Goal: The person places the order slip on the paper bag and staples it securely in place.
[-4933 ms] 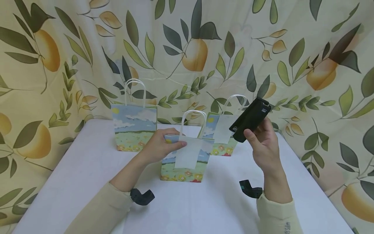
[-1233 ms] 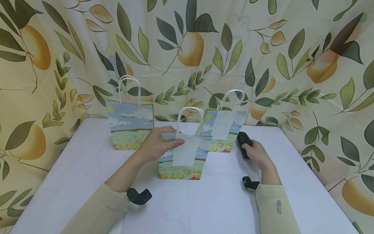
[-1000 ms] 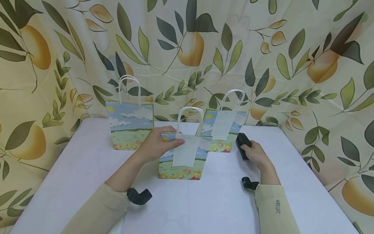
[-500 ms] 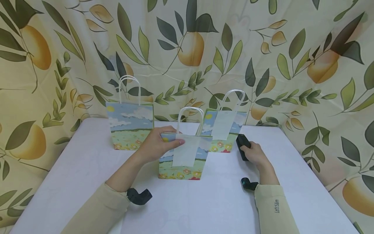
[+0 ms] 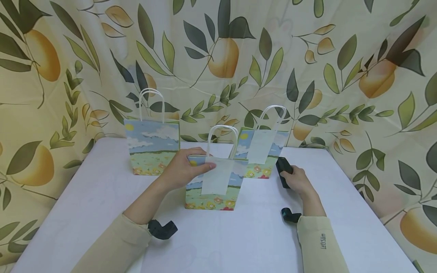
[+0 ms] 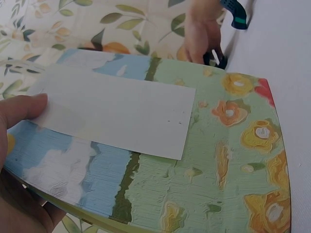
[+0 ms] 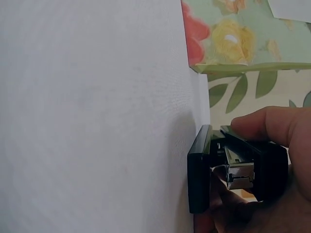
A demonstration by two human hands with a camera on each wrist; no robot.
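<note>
My left hand grips the upper left edge of the front paper gift bag, thumb on its face and the other fingers behind. A blank white paper slip lies flat against that bag's front, its top near the white handles. At the right, my right hand holds a black stapler that stands on the table beside the rear right bag. Its silver staple head shows in the right wrist view, above the base with a gap between them. Some right-hand fingers are hidden behind the stapler.
Another gift bag with a white slip stands behind, just left of the stapler. A third bag, with no slip on its front, stands at the back left. The white-clothed table meets a patterned curtain behind.
The right hand has lowered the stapler from the air to the table at the right since the earliest frame. Lately it shifts only slightly. The left hand keeps its grip on the front bag.
</note>
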